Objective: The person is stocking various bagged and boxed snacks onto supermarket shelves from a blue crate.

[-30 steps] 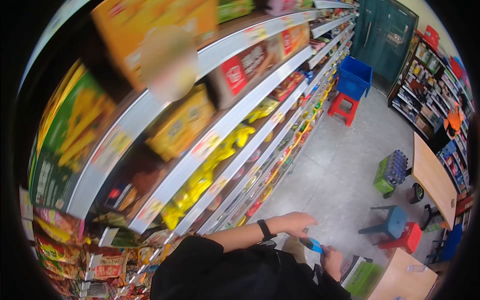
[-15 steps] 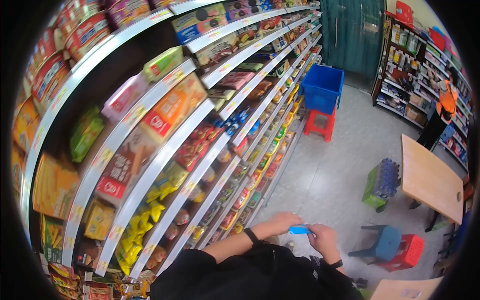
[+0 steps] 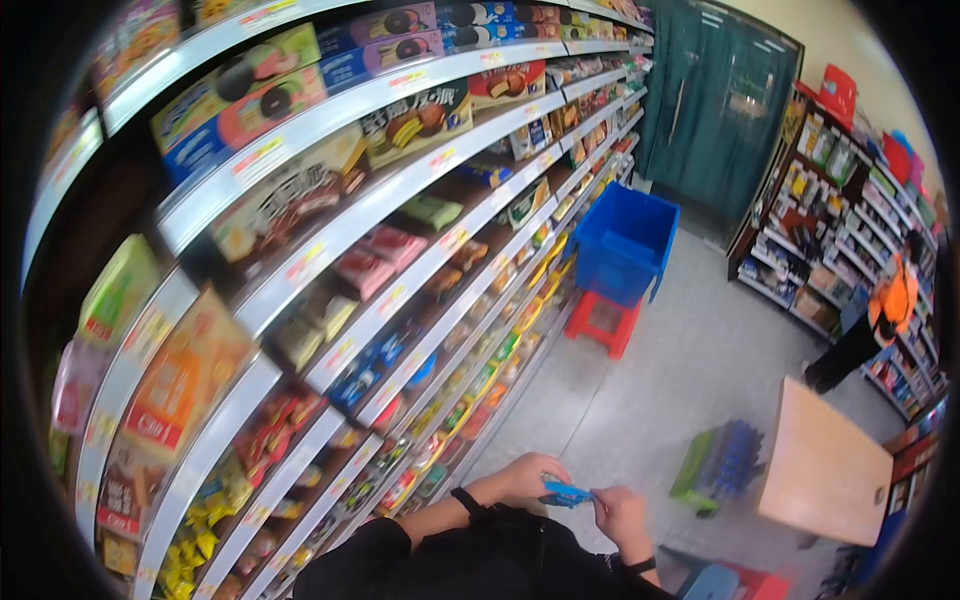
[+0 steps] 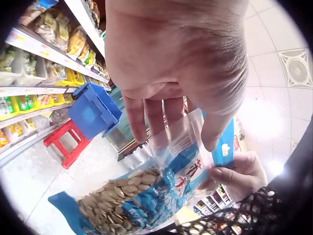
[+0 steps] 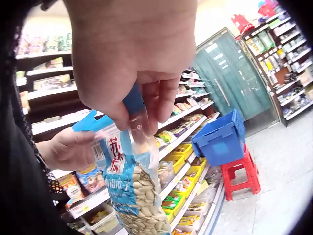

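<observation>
Both hands hold a blue and clear bag of pumpkin seeds (image 3: pixel 567 494) in front of the body. My left hand (image 3: pixel 535 475) pinches the bag's top edge between thumb and fingers. At the same end, my right hand (image 3: pixel 622 515) pinches the blue top strip. The right wrist view shows pale seeds (image 5: pixel 144 196) through the clear side of the bag, below its blue label (image 5: pixel 117 161) with red and white lettering. In the left wrist view, the bag (image 4: pixel 132 198) hangs tilted with its seeds toward the lower end.
Shelves of boxed and bagged snacks (image 3: pixel 420 120) run along the left. Ahead, a blue crate (image 3: pixel 625 245) stands on a red stool (image 3: pixel 603 322). A wooden table (image 3: pixel 825 465), bottles in a green pack (image 3: pixel 720 465) and a person in an orange vest (image 3: pixel 890 305) are at the right.
The head view has shifted, and the blue crate appears larger. A second ago the left hand was held apart from the bag; now both hands pinch its top.
</observation>
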### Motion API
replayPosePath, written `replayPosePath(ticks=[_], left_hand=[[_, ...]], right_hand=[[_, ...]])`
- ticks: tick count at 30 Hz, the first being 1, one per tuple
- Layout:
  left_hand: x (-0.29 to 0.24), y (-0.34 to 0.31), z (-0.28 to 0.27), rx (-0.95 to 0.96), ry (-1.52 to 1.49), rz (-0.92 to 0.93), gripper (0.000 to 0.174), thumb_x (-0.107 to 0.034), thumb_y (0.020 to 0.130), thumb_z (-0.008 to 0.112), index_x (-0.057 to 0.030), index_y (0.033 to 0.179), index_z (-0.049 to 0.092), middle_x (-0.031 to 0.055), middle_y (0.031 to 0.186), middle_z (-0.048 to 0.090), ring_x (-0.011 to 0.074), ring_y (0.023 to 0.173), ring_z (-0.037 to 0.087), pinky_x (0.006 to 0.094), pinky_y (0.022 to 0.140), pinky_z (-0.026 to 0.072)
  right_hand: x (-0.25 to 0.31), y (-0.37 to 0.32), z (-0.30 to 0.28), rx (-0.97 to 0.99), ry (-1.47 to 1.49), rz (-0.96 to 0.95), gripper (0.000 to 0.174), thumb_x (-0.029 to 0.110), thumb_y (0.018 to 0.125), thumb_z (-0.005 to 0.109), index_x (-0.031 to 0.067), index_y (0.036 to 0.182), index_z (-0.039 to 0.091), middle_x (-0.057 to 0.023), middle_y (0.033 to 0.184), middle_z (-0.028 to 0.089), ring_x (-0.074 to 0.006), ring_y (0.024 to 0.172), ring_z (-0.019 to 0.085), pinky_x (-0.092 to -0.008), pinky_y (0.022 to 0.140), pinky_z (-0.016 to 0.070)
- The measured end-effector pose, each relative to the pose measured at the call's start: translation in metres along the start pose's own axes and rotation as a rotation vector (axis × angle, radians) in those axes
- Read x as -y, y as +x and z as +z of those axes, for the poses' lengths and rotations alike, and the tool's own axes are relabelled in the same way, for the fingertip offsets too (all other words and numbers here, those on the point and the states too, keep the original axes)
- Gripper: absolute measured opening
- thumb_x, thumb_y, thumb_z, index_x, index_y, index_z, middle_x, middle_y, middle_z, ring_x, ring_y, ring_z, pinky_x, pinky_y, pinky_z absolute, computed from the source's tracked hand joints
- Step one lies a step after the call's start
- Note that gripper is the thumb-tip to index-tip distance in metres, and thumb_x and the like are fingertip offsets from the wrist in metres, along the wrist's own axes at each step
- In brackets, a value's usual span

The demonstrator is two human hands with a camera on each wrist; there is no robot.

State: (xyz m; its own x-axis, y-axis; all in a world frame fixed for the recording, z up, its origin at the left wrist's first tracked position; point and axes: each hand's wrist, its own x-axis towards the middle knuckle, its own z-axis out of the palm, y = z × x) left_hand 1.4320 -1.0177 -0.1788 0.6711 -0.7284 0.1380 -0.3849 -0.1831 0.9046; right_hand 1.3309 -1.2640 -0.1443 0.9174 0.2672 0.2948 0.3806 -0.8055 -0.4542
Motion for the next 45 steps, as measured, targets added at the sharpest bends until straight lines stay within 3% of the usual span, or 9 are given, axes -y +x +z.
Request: replayPosePath(ticks=[2, 4, 5, 10, 20, 31, 36, 40, 45], left_hand=[[0.002, 0.047, -0.015, 0.019, -0.108, -0.052, 0.021, -0.018, 0.079, 0.077, -0.0093, 0.098, 0.078, 0.0101, 0.102, 0.075, 0.0326, 0.097, 0.07, 0.0416, 0.085, 0.0542], [-0.001, 0.11, -0.028, 0.009, 0.03, 0.107, 0.019, -0.019, 0.08, 0.077, -0.0085, 0.095, 0.077, 0.0103, 0.094, 0.074, 0.0322, 0.092, 0.069, 0.042, 0.081, 0.0538], [0.001, 0.139, -0.035, 0.019, 0.071, 0.188, 0.011, -0.01, 0.079, 0.074, -0.0067, 0.09, 0.074, 0.0098, 0.089, 0.072, 0.0316, 0.087, 0.069, 0.0415, 0.077, 0.0541], [0.008, 0.252, -0.082, 0.059, 0.166, 0.323, 0.009, -0.014, 0.08, 0.072, -0.0072, 0.082, 0.069, 0.0092, 0.083, 0.066, 0.0337, 0.089, 0.065, 0.0443, 0.075, 0.0518], [0.103, 0.335, -0.134, 0.039, 0.329, -0.232, 0.014, -0.02, 0.081, 0.075, -0.0093, 0.09, 0.073, 0.0093, 0.091, 0.07, 0.0341, 0.087, 0.067, 0.0468, 0.076, 0.0527], [0.103, 0.443, -0.223, -0.587, 0.534, -0.262, 0.027, -0.009, 0.078, 0.075, -0.0073, 0.105, 0.073, 0.0096, 0.105, 0.073, 0.0316, 0.099, 0.069, 0.0418, 0.086, 0.056], [0.129, 0.47, -0.283, -0.836, 0.447, -0.373, 0.039, -0.018, 0.088, 0.077, -0.0028, 0.123, 0.067, 0.0165, 0.117, 0.07, 0.0334, 0.106, 0.069, 0.0415, 0.094, 0.0541], [0.181, 0.454, -0.313, -0.498, 0.329, -0.493, 0.04, -0.025, 0.09, 0.077, -0.0034, 0.122, 0.067, 0.0165, 0.113, 0.07, 0.0332, 0.102, 0.067, 0.0405, 0.088, 0.0538], [0.193, 0.457, -0.331, -0.291, 0.276, -0.565, 0.045, -0.032, 0.091, 0.075, -0.0024, 0.124, 0.067, 0.0185, 0.117, 0.071, 0.0367, 0.111, 0.066, 0.0435, 0.096, 0.052]], right_hand=[[-0.028, 0.033, -0.014, -0.013, -0.002, 0.006, 0.01, 0.007, 0.08, 0.074, 0.0086, 0.09, 0.076, -0.0124, 0.076, 0.07, -0.0341, 0.072, 0.068, -0.042, 0.063, 0.0532], [-0.058, 0.06, -0.031, -0.157, 0.069, 0.092, 0.008, 0.003, 0.081, 0.074, 0.0053, 0.088, 0.076, -0.0155, 0.077, 0.071, -0.0347, 0.071, 0.069, -0.0388, 0.063, 0.0543], [-0.072, 0.074, -0.037, -0.14, 0.07, 0.095, 0.008, 0.003, 0.081, 0.074, 0.0053, 0.088, 0.076, -0.0155, 0.077, 0.071, -0.0347, 0.071, 0.069, -0.0388, 0.063, 0.0543], [-0.145, 0.162, -0.054, -0.146, 0.226, 0.255, 0.006, 0.003, 0.077, 0.073, 0.006, 0.083, 0.074, -0.0137, 0.076, 0.07, -0.0318, 0.066, 0.068, -0.0395, 0.063, 0.0535], [-0.301, 0.339, -0.001, 0.198, 0.23, -0.094, 0.006, 0.014, 0.08, 0.074, 0.0091, 0.084, 0.074, -0.0126, 0.075, 0.069, -0.0353, 0.071, 0.067, -0.0453, 0.063, 0.0534], [-0.354, 0.562, -0.009, 0.353, 0.266, -0.425, 0.009, 0.016, 0.085, 0.069, 0.0089, 0.09, 0.068, -0.011, 0.079, 0.064, -0.0339, 0.076, 0.065, -0.0459, 0.064, 0.0525], [-0.371, 0.637, -0.019, 0.125, 0.123, -0.364, 0.006, 0.01, 0.082, 0.068, 0.006, 0.086, 0.066, -0.0116, 0.074, 0.06, -0.0341, 0.072, 0.064, -0.0457, 0.063, 0.0514], [-0.394, 0.683, -0.036, -0.012, 0.025, -0.143, 0.006, 0.011, 0.085, 0.069, 0.0045, 0.085, 0.067, -0.0125, 0.075, 0.062, -0.0344, 0.072, 0.064, -0.046, 0.064, 0.0512], [-0.453, 0.741, -0.014, -0.093, -0.082, -0.028, 0.009, 0.013, 0.087, 0.069, 0.0041, 0.085, 0.069, -0.0134, 0.076, 0.063, -0.0353, 0.073, 0.065, -0.0463, 0.065, 0.0516]])
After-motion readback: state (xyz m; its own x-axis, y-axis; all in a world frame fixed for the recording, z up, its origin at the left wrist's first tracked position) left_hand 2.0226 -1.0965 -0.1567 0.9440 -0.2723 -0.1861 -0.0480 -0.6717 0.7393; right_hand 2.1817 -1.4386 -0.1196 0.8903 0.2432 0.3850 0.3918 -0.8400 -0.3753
